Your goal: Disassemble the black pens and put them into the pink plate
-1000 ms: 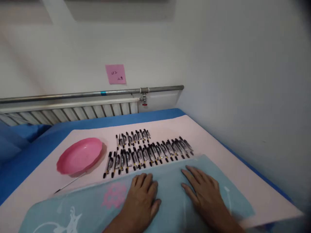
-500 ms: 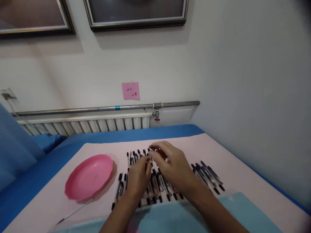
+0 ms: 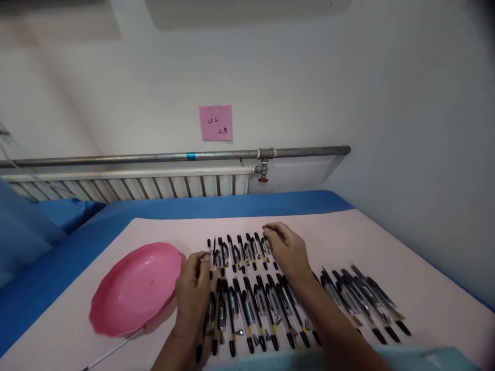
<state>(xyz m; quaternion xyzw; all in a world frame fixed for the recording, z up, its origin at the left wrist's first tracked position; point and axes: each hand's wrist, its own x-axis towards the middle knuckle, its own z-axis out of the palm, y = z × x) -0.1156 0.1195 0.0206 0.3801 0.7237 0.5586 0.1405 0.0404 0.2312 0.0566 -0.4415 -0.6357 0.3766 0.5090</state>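
Both bare hands are over the black-capped pens, which lie in two rows on a pink sheet (image 3: 328, 232). Left hand (image 3: 193, 281) at the left end of the back row of pens (image 3: 240, 250), fingers bent, thumb and forefinger drawn close together beside the endmost pen. Right hand (image 3: 286, 250) at the opposite end of the same row, fingers curled, thumb near the forefinger. Fingertips small and blurred; cannot tell whether either hand pinches a pen or merely touches one.

Front row of pens (image 3: 266, 304) nearer the wearer, longer; right forearm crosses above it, with a slanting cluster showing beyond. Small metal tips (image 3: 240, 332) scattered among the barrels.

Left of the left hand: a pink dish (image 3: 135, 291) with a wavy rim. A thin white stick (image 3: 116, 347) lies by its near edge. Teal mat (image 3: 421, 358) along the bottom of view. Blue surface (image 3: 216, 205) shows behind the sheet; past it, a white radiator (image 3: 185, 185), a metal pipe (image 3: 147, 157) and a pink note (image 3: 215, 123) on the wall.
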